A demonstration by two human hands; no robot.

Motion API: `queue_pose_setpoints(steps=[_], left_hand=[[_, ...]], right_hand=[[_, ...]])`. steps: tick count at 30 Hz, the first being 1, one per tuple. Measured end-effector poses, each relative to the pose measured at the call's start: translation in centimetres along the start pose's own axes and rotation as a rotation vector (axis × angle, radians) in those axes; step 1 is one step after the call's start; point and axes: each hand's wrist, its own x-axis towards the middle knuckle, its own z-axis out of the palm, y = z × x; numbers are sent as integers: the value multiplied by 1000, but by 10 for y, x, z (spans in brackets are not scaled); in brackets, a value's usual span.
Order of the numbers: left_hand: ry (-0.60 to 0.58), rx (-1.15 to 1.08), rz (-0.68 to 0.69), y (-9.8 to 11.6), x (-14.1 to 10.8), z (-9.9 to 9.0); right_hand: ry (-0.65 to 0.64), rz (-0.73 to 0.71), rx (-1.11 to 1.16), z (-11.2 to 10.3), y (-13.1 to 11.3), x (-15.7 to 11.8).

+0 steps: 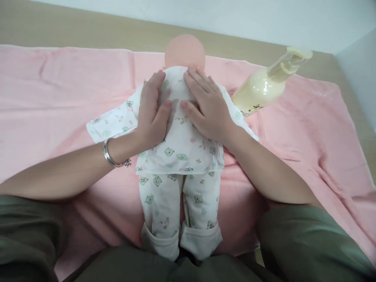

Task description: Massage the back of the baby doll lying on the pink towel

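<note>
A baby doll (184,51) lies on a pink blanket, the rounded top of its head away from me. It wears a white printed top (182,154) and matching pants (201,199) with turned-up cuffs. My left hand (154,111) rests flat on the left side of the upper back or chest, fingers extended; which side of the doll is up I cannot tell. On the right side, my right hand (207,103) lies with its fingers stretched toward the head. Both thumbs point inward, a small gap between them. A silver bracelet (109,153) circles my left wrist.
The pink blanket (58,90) covers most of the wooden surface (88,23). A bottle of pale yellow liquid (261,90) with a clear cap stands beside the doll's right-hand sleeve. White walls rise behind and at the right.
</note>
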Motion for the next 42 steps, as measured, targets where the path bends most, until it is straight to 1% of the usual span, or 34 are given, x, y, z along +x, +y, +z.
queue_pose_setpoints(steps=[3,5,7,9,11,12,14,15,18,20,22,25,27,28,30,32,34,36,38,40,42], left_hand=[[-45,9,-66,0,-2,-1],[-57,18,-88,6,-5,1],[-66,34,-70,16,-8,5],[-91,40,-19,23,-11,8],[-113,20,26,23,-11,9],[-123,3,20,19,-9,8],[-147,-26,-45,2,-2,3],[-162,-35,-92,-8,2,-1],[-215,-36,-209,-35,14,-9],[-207,-25,-223,-41,17,-9],[-160,-10,-168,-34,14,-5],[-108,6,-45,-4,2,4],[-122,9,9,16,-5,8],[-134,5,22,23,-8,9],[-154,-7,17,27,-9,10],[-160,-22,-33,16,-6,9],[-159,-30,-108,-4,2,7],[-158,-29,-195,-25,10,4],[-164,-21,-249,-39,17,1],[-182,-2,-251,-44,20,-1],[-190,14,-222,-42,18,-1]], right_hand=[[38,96,2,8,6,5],[45,154,17,9,7,7],[37,210,44,8,7,7],[52,243,58,5,5,6],[87,253,25,2,-2,2],[97,251,-10,2,-8,-3],[81,223,-106,1,-23,-15],[59,185,-153,1,-31,-22],[70,-2,-234,3,-47,-38],[55,-80,-198,4,-47,-38],[11,-59,-117,4,-36,-28],[2,61,-38,5,-11,-5],[16,114,-14,8,4,7],[23,132,0,9,9,11],[56,166,31,12,11,11],[100,187,35,12,2,3],[108,170,-19,11,-15,-11],[80,111,-117,9,-34,-27],[78,31,-188,8,-46,-39],[79,-18,-192,8,-51,-44],[55,-6,-146,9,-47,-40]])
